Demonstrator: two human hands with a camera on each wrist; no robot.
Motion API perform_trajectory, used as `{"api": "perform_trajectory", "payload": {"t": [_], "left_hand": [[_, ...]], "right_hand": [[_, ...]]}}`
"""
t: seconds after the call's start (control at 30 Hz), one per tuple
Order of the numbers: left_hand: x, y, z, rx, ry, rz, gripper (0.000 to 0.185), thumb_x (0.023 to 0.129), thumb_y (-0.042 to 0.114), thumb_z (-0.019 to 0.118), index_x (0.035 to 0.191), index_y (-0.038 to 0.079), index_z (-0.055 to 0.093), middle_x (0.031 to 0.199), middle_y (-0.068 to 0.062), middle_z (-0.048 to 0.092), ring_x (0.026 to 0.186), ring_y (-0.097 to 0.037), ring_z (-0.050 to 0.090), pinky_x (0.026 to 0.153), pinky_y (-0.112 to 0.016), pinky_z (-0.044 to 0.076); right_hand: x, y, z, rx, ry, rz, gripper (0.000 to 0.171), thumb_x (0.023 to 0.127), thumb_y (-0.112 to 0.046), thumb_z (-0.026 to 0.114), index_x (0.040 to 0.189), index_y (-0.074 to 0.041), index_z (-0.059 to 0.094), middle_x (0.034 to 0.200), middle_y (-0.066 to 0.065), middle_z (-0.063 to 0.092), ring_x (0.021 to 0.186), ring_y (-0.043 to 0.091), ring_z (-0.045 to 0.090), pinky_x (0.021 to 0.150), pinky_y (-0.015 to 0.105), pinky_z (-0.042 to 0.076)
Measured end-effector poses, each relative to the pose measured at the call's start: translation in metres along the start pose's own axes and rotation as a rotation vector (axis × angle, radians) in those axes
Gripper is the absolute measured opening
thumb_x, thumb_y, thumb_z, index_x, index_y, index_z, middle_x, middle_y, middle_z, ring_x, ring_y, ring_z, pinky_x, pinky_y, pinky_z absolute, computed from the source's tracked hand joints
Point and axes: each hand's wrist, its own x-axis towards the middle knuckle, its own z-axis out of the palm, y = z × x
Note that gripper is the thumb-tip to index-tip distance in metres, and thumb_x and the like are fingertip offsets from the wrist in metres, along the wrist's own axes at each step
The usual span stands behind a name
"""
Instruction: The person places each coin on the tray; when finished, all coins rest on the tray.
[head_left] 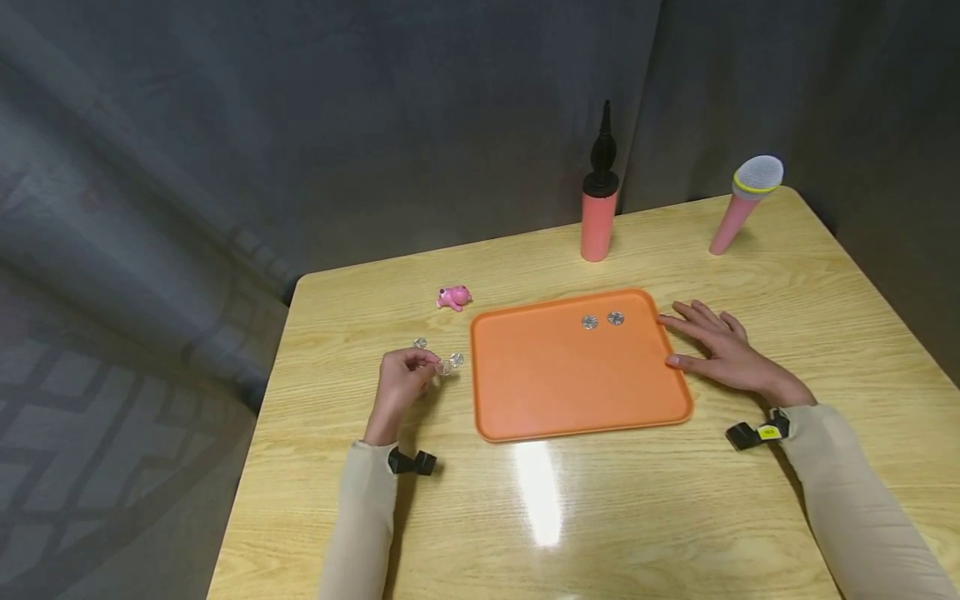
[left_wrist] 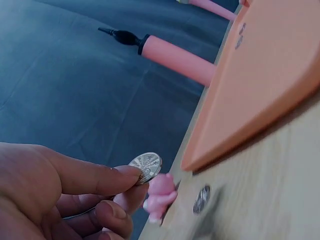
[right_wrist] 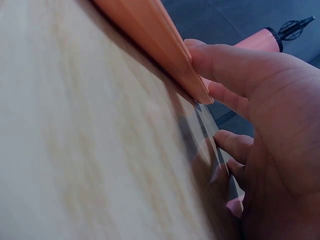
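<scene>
Left hand (head_left: pixel 401 375) pinches coin (left_wrist: pixel 146 166); right hand (head_left: pixel 720 350) flat, fingers apart, against orange tray (head_left: pixel 555 392). Pink pig toy (head_left: pixel 453 297), pump (head_left: pixel 599 196) behind on desk (head_left: pixel 675 517).

**What the cameras lose**

From the head view, the coins (head_left: pixel 602 320) on the orange tray (head_left: pixel 570 392) are too small to read; their faces are just grey specks. The coin pinched in the left hand (head_left: pixel 401 379) is mostly hidden behind the fingers (head_left: pixel 423 360) there, though the left wrist view shows it plainly. That same view cuts off the tray, the pump (left_wrist: pixel 165 52) and most of the hand. In the right wrist view the surface (right_wrist: pixel 75 150) is blurred, the tray is only a rim, and the right hand (right_wrist: pixel 270 125) runs off the edge. Both forearms leave the bottom of the head view.
</scene>
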Motion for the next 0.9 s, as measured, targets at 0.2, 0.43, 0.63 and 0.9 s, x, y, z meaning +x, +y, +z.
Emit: {"api": "perform_trajectory", "payload": {"t": [0.2,0.43,0.63,0.9], "left_hand": [[0.012,0.013,0.016,0.007,-0.031,0.053,0.008,0.085,-0.004,0.069,0.091,-0.009,0.072,0.068,0.005,0.061,0.056,-0.008,0.05,0.05,-0.019,0.04],[0.028,0.026,0.041,-0.01,-0.058,0.057,0.005,0.083,-0.006,0.069,0.084,-0.002,0.073,0.064,0.002,0.061,0.053,-0.011,0.048,0.048,-0.02,0.038],[0.039,0.035,0.063,0.025,-0.081,0.115,0.007,0.082,-0.006,0.069,0.087,-0.007,0.074,0.072,-0.013,0.07,0.056,-0.012,0.054,0.051,-0.02,0.04],[0.051,0.04,0.094,-0.025,-0.122,0.122,0.006,0.081,-0.01,0.07,0.087,-0.009,0.073,0.067,0.0,0.066,0.055,-0.011,0.052,0.049,-0.02,0.039]], "right_hand": [[0.0,0.002,0.0,0.001,0.0,0.01,0.068,0.094,-0.027,0.069,0.153,-0.014,0.04,0.165,0.027,0.017,0.156,0.045,-0.002,0.116,0.068,-0.012],[0.0,0.003,0.001,0.004,0.003,0.006,0.068,0.093,-0.027,0.07,0.153,-0.015,0.041,0.165,0.026,0.017,0.156,0.045,-0.002,0.116,0.068,-0.012],[0.0,0.002,0.001,0.017,-0.003,0.015,0.067,0.094,-0.026,0.069,0.154,-0.015,0.04,0.165,0.026,0.016,0.155,0.045,-0.002,0.116,0.068,-0.013],[0.002,0.002,0.002,0.026,-0.003,0.037,0.067,0.094,-0.026,0.069,0.153,-0.016,0.041,0.166,0.026,0.015,0.155,0.046,-0.002,0.116,0.067,-0.014]]}}
